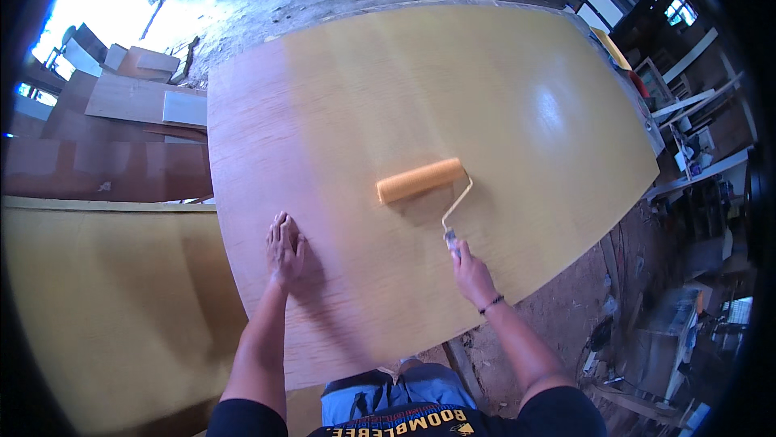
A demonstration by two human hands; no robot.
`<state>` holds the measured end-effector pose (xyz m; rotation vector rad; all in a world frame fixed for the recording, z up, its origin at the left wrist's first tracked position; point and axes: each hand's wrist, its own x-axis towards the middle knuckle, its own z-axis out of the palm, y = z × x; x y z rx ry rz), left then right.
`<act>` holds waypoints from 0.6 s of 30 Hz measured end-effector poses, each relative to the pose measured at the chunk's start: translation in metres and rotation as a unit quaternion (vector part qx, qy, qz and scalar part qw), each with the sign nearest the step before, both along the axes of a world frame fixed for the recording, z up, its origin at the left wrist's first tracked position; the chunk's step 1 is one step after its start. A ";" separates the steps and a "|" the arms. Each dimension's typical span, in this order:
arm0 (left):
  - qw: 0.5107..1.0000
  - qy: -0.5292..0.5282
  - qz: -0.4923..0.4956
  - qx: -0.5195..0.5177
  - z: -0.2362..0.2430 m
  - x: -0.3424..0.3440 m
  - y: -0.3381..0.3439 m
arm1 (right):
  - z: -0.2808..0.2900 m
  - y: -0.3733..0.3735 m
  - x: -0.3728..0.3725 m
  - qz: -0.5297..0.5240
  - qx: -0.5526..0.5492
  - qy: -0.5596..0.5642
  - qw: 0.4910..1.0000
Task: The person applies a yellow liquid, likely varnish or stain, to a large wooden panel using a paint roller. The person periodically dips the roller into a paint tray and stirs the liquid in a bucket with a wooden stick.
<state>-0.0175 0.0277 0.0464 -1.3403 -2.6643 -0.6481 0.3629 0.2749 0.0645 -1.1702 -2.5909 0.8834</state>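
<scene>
Wearing a black shirt (pixel 404 425) right below the camera. Clamping the right grip (pixel 474 277) on the handle (pixel 452 242) of an orange roller (pixel 420 181), placing it at the middle of a large wooden panel (pixel 477 114). Holding nothing in the left grip (pixel 285 253), near the left edge, pointing fingers toward the far edge. Ideally pressing lightly and evenly, overlapping the yellow coating (pixel 525 202) and paler strip (pixel 250 134), avoiding fingertip marks.

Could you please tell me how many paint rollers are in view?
1: the orange paint roller, in the grip of the right hand, over the middle of the large board. Others may be hidden in the clutter along the right side.
</scene>
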 end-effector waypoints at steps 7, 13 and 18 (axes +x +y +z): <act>1.000 0.014 0.026 -0.002 -0.030 0.016 -0.017 | 0.006 -0.122 0.162 -0.019 -0.055 -0.029 0.998; 0.999 -0.032 -0.006 0.028 -0.047 0.082 -0.067 | 0.006 -0.194 0.273 -0.040 -0.076 -0.029 0.996; 0.999 -0.034 -0.006 -0.016 -0.021 0.165 -0.095 | 0.002 -0.216 0.333 -0.026 -0.067 -0.003 0.997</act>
